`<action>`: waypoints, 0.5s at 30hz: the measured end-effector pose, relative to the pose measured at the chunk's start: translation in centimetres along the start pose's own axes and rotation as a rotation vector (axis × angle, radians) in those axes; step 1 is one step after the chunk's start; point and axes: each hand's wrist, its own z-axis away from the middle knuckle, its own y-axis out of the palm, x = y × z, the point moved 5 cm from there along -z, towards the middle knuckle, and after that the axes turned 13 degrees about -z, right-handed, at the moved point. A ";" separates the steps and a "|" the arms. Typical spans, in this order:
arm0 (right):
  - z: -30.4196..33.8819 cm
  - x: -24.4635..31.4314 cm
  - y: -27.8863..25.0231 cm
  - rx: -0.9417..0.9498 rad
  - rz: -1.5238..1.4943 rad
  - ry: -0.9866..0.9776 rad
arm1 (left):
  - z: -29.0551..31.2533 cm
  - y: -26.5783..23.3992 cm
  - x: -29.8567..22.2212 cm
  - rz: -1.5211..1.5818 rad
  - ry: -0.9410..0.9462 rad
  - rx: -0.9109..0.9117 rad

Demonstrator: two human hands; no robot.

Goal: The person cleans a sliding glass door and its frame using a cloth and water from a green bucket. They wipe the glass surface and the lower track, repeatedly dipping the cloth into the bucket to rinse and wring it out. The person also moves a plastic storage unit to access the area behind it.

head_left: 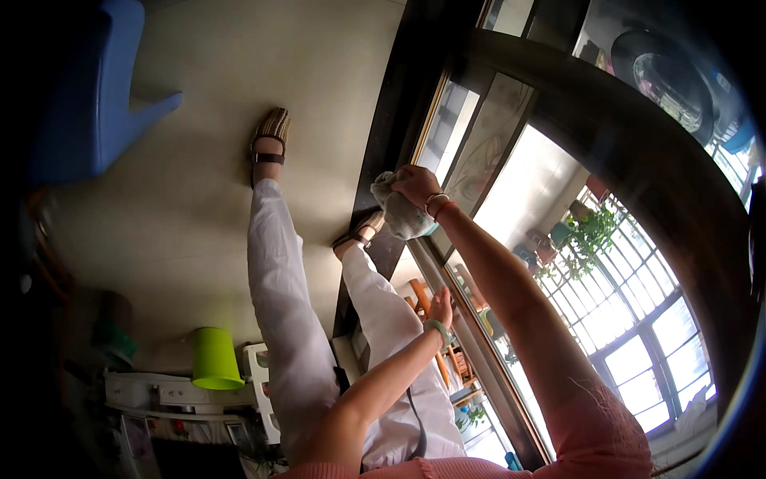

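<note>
My right hand (416,187), with bracelets at its wrist, is closed on a bunched grey cloth (405,217). The cloth hangs from the fingers beside the glass sliding door (487,172), close to its frame. Lower down, my left hand (441,309), a green bangle on its wrist, is by the door's metal frame (479,339). Its visible fingers look stretched out, with nothing seen in them; part of this hand is hidden, and whether it touches the frame is hard to tell.
A blue plastic chair (100,96) stands at the far left on the pale floor (335,64). Behind my legs are a lime-green bin (215,359) and a white cabinet (163,393). Potted plants (590,235) and a barred window (638,343) show through the glass.
</note>
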 end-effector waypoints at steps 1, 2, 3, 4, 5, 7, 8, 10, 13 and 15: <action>0.0 2.0 -1.1 -0.015 0.128 -0.079 | -0.1 0.4 0.8 0.197 -0.130 0.135; -1.0 3.3 -2.1 -0.027 0.255 -0.162 | 0.5 0.5 0.0 0.358 -0.277 0.241; -2.6 4.6 -3.1 -0.064 0.360 -0.270 | 1.3 -0.1 -1.0 0.304 -0.293 0.184; -3.5 7.4 -4.2 -0.169 0.493 -0.414 | 3.2 -1.1 -4.1 0.252 -0.316 0.120; -5.3 9.4 -5.4 -0.232 0.689 -0.624 | 2.6 -0.8 -3.0 0.278 -0.350 0.082; -11.5 11.6 -8.4 -0.388 1.097 -0.759 | 2.2 -0.3 -2.9 0.196 -0.385 -0.034; -14.0 13.0 -10.0 -0.462 1.183 -0.935 | 2.4 -0.5 -3.8 0.088 -0.390 -0.113; -21.0 10.5 -18.2 -0.465 0.574 -0.887 | 2.2 -0.8 -3.4 -0.199 -0.198 -0.156; -22.3 19.3 -15.2 -0.514 1.396 -0.651 | 2.5 -0.5 -3.8 -0.182 -0.243 -0.311; -24.4 19.4 -15.5 -0.432 1.502 -0.557 | 3.5 -0.8 -5.7 0.015 -0.248 -0.290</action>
